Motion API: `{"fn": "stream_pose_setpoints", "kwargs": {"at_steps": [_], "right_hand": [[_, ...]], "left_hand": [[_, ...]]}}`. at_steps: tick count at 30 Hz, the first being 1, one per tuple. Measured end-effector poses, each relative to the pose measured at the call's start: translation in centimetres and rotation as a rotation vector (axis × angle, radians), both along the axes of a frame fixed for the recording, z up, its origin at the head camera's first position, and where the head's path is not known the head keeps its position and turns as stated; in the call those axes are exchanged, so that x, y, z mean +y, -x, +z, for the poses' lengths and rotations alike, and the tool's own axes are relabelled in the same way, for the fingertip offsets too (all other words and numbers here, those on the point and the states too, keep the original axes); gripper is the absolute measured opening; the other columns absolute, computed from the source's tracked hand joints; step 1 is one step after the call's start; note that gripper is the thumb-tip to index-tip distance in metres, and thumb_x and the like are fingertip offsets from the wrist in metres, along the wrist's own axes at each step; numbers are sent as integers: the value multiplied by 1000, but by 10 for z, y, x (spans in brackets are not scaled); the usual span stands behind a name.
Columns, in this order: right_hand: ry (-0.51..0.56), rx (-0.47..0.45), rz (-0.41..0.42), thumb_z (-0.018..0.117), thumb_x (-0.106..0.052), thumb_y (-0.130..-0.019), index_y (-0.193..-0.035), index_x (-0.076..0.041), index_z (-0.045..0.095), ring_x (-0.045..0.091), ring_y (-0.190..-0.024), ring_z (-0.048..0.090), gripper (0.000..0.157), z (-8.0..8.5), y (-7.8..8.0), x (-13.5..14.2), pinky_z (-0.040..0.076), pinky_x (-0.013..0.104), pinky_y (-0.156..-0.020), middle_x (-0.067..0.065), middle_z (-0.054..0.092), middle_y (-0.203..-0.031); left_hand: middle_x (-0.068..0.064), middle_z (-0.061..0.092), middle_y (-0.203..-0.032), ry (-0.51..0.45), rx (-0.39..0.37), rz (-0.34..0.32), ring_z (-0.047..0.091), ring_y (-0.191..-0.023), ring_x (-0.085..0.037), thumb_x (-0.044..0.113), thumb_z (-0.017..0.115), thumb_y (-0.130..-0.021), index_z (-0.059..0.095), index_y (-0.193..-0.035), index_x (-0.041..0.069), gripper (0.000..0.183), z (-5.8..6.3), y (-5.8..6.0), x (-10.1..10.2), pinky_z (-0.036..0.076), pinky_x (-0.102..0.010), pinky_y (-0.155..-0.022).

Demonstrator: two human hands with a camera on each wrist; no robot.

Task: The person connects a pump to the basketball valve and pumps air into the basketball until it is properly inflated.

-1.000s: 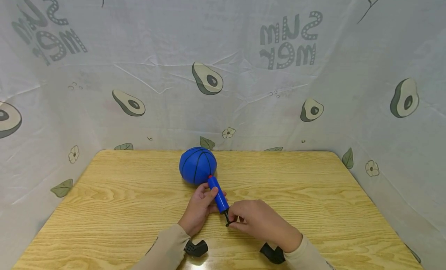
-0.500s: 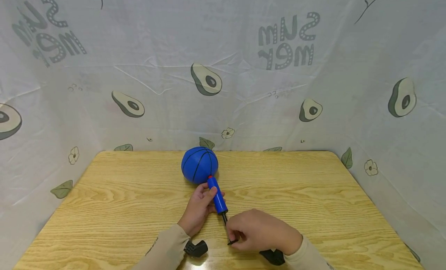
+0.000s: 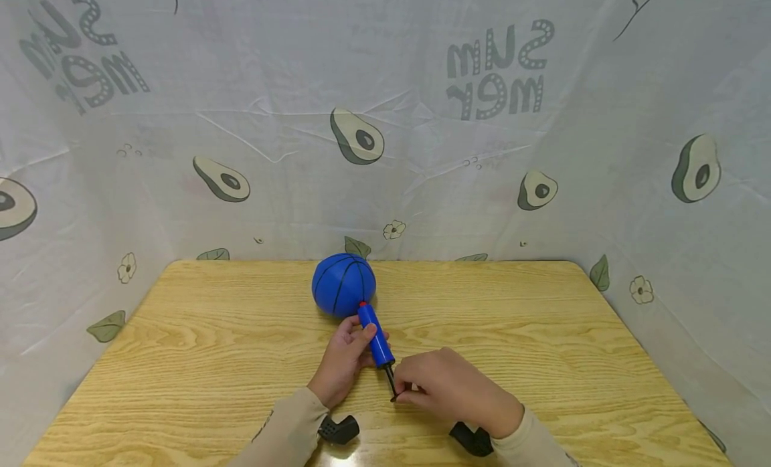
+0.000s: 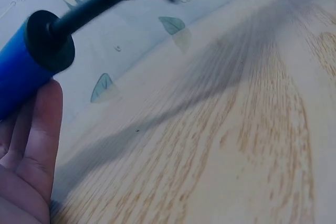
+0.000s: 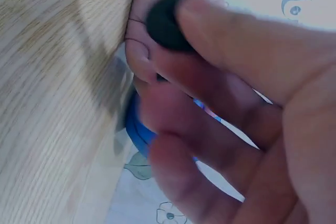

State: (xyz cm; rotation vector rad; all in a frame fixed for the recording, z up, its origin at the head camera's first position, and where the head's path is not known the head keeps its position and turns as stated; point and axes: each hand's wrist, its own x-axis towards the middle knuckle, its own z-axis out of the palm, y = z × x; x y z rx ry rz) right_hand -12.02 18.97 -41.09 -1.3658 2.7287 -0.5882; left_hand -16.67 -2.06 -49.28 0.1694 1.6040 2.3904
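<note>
A blue ball with black seam lines [image 3: 342, 284] rests near the back of the table. The blue hand pump [image 3: 377, 340] slants from it toward the front, its red tip right at the ball's lower side. My left hand [image 3: 345, 361] grips the pump barrel, thumb on top. In the left wrist view the barrel's black end cap [image 4: 50, 43] and the extended black rod [image 4: 105, 3] show. My right hand [image 3: 448, 387] pinches the black handle at the rod's end. In the right wrist view the round handle end [image 5: 169, 22] sits by the thumb, with the fingers curled beside it.
The wooden table [image 3: 211, 333] reaches back to a white curtain [image 3: 271, 65] printed with avocados and leaves. Black camera mounts sit at both wrists, the left one [image 3: 339, 429] and the right one [image 3: 472, 439], low over the table.
The right hand first drew the pump handle out toward the front, then pushed it partway back toward the barrel. The left hand has stayed on the barrel; the ball shifted very slightly.
</note>
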Motion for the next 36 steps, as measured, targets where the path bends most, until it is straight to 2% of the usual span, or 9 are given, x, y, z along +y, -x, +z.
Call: {"fn": "stream_pose_setpoints", "kwargs": {"at_steps": [4, 9, 14, 19, 22, 28, 31, 36], "right_hand": [[40, 59, -45, 80, -25, -92, -87, -24, 69, -11, -65, 47, 12, 0, 1, 0, 38, 10, -57, -19, 65, -83], [27, 53, -70, 80, -24, -92, -89, -24, 70, -10, -64, 47, 10, 3, 1, 0, 39, 12, -56, -18, 66, -85], [8, 11, -22, 80, -24, -93, -87, -25, 69, -10, -63, 45, 13, 2, 1, 0, 39, 10, -57, -20, 60, -81], [-33, -47, 37, 81, -21, -92, -83, -26, 65, -11, -64, 46, 19, 3, 0, -1, 39, 7, -57, -23, 55, -77], [-61, -89, 64, 81, -21, -92, -81, -27, 65, -11, -64, 46, 20, 4, -1, -2, 39, 7, -58, -24, 53, -75], [-92, -188, 104, 80, -19, -92, -80, -28, 63, -10, -63, 46, 22, 5, -6, -2, 39, 9, -57, -23, 52, -73], [-104, -226, 117, 80, -18, -90, -80, -27, 62, -9, -64, 45, 23, 5, -6, -2, 39, 9, -57, -22, 52, -73], [-128, -197, 104, 82, -23, -90, -78, -28, 65, -10, -63, 45, 21, 7, -5, -1, 39, 9, -57, -24, 52, -71]], "left_hand": [[-28, 65, -123, 20, 12, -26, 74, -100, -24, 25, 56, -109, 34, -144, -4, 50, 0, 0, 0, 62, -34, -81], [-27, 65, -125, 32, 15, -29, 72, -104, -25, 27, 55, -110, 35, -143, -3, 49, 0, 0, 0, 62, -34, -81], [-23, 66, -122, 24, 16, -40, 70, -111, -31, 27, 55, -110, 33, -145, -2, 51, 0, 0, 0, 60, -35, -85], [-31, 61, -129, 27, 21, -29, 66, -118, -35, 28, 54, -110, 33, -145, -3, 51, -1, 0, 0, 60, -34, -86], [-32, 60, -130, 24, 20, -16, 68, -115, -34, 27, 54, -110, 33, -143, -3, 49, -1, 0, 0, 60, -34, -85], [-23, 66, -123, 5, 6, -1, 70, -109, -30, 27, 53, -111, 35, -142, -2, 47, -1, -1, -1, 60, -33, -83], [-23, 66, -124, 2, 1, 1, 69, -109, -30, 27, 52, -111, 34, -142, -2, 46, 0, -1, -1, 60, -33, -83], [-25, 65, -123, -14, 1, 10, 71, -105, -25, 23, 54, -110, 34, -142, -2, 45, 1, -1, 0, 61, -34, -82]]}}
